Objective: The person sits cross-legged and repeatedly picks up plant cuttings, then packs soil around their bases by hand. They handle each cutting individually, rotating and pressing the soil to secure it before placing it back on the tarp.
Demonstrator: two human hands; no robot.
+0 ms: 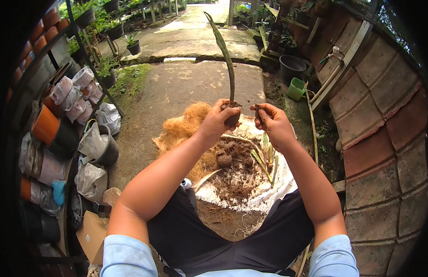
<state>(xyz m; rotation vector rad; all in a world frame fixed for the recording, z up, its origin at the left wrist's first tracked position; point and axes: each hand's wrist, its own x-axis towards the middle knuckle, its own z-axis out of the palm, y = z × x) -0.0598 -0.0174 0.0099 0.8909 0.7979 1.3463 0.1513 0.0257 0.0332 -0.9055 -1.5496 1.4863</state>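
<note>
My left hand [222, 119] holds a ball of dark soil [232, 117] from which one long, upright green leaf [228, 59] rises, its tip curving left. Close by on the right, apart from it, my right hand [271, 121] pinches a small clump of dark soil [258, 112]. Below both hands a white woven sack [283, 176] lies on the ground, bearing loose dark soil [238, 183], round soil balls [224, 160] and several cut green leaf pieces [260, 164]. Orange-brown fibre [186, 124] is heaped at the sack's left side, and a spool of white thread [186, 183] lies by my left thigh.
At the left are stacked pots, plastic-wrapped bundles [72, 97], a dark bucket [108, 149] and a cardboard box [92, 237]. A green plastic container [296, 89], a black basin [292, 67] and a hose [312, 128] are at the right, beside a tiled slope [370, 187].
</note>
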